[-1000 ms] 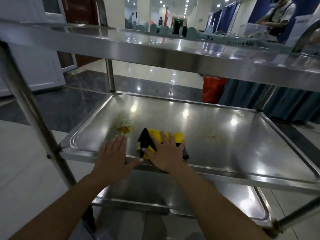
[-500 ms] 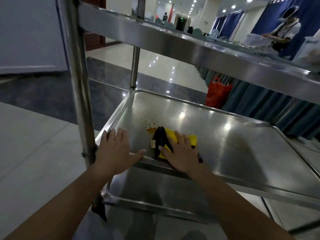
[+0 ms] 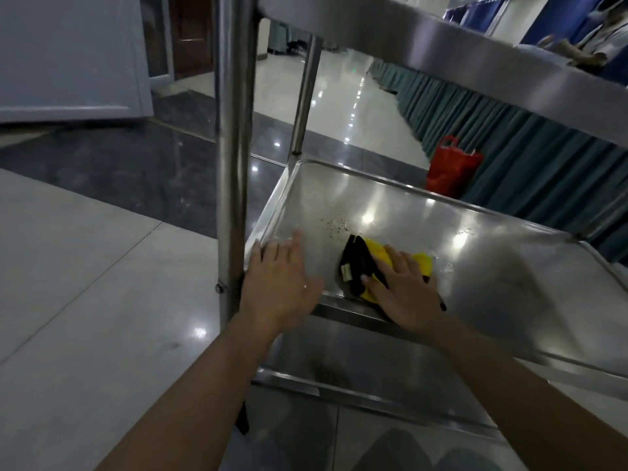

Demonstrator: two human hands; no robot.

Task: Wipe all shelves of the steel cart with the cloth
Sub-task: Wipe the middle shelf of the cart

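The steel cart has three shelves. On its middle shelf (image 3: 492,253) lies a yellow and black cloth (image 3: 365,263) near the front left. My right hand (image 3: 406,290) presses flat on the cloth, fingers spread. Crumbs (image 3: 336,226) are scattered just beyond the cloth. My left hand (image 3: 280,287) rests open, palm down, on the shelf's front left corner beside the cart's post (image 3: 232,164). The top shelf (image 3: 458,45) runs overhead and the bottom shelf (image 3: 373,368) shows below my arms.
A red bag (image 3: 452,166) stands on the floor behind the cart, against teal table skirting (image 3: 509,130). A person (image 3: 598,39) is at the far right. Tiled floor spreads to the left, with a white door panel (image 3: 68,56) at the back left.
The view has swung left and closer to the cart's left post. The yellowish stain by the cloth is now only scattered crumbs. Both hands stay on the shelf, the right on the cloth.
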